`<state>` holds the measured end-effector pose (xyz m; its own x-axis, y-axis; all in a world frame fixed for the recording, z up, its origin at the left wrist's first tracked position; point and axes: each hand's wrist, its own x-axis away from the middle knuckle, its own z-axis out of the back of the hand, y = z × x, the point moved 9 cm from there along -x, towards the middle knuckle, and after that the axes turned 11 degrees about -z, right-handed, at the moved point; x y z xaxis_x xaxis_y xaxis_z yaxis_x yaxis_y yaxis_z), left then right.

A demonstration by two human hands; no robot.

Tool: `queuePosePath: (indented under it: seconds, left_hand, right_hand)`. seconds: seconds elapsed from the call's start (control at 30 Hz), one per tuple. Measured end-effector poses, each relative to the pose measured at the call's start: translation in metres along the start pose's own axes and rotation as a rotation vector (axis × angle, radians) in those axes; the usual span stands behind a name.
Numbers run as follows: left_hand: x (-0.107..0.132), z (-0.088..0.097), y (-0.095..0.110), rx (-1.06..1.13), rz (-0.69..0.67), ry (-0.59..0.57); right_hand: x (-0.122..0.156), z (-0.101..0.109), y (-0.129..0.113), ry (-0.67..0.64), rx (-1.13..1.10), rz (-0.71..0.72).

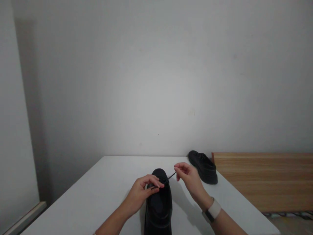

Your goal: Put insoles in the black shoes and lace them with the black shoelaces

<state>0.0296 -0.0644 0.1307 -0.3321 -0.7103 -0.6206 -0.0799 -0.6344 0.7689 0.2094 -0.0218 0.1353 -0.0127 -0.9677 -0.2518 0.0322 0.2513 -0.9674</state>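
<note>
A black lace-up shoe (159,209) rests on the white table in front of me, its toe pointing away and its heel end cut off by the lower frame edge. Over the shoe's left side, my left hand (146,186) pinches a black lace near the opening, and its fingers cover part of the lacing. Off to the right and slightly raised, my right hand (187,176) grips the end of a shoelace (171,175) between thumb and fingers. That lace runs taut from the shoe to the fingertips. A band with a dark face circles my right wrist.
Another black shoe (203,167) sits at the table's far right edge, beyond my right hand. The white table (97,192) meets a pale wall (156,81) at the back. A wood-grain panel (264,181) stands to the right of the table.
</note>
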Motion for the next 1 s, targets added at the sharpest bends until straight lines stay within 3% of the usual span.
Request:
queuePosePath:
  seconds: [0.1,0.23,0.43,0.57,0.73,0.9,1.0]
  left_hand:
    - [-0.006,0.001,-0.006,-0.001,0.096,0.057]
    - [-0.015,-0.005,-0.016,0.030,0.210,0.136]
    - [-0.024,-0.020,0.009,-0.211,0.079,0.007]
    - [-0.022,-0.019,0.019,-0.268,0.061,-0.007]
    - [-0.020,-0.015,0.012,-0.239,0.153,-0.059]
    - [-0.024,-0.016,0.037,-0.559,-0.089,-0.055]
    - [-0.024,-0.025,0.046,-0.749,-0.213,-0.075]
  right_hand:
    - [0.007,0.002,-0.006,0.031,-0.019,0.062]
    - [0.030,-0.010,-0.038,-0.052,0.036,0.192]
    - [0.049,-0.041,-0.070,-0.195,0.130,0.281]
    - [0.041,-0.054,-0.066,-0.239,0.096,0.223]
    - [0.024,-0.041,-0.053,-0.163,0.171,0.185]
    - [0.020,-0.050,-0.027,-0.380,0.288,0.092]
    - [0.020,-0.052,-0.020,-0.434,0.255,0.074]
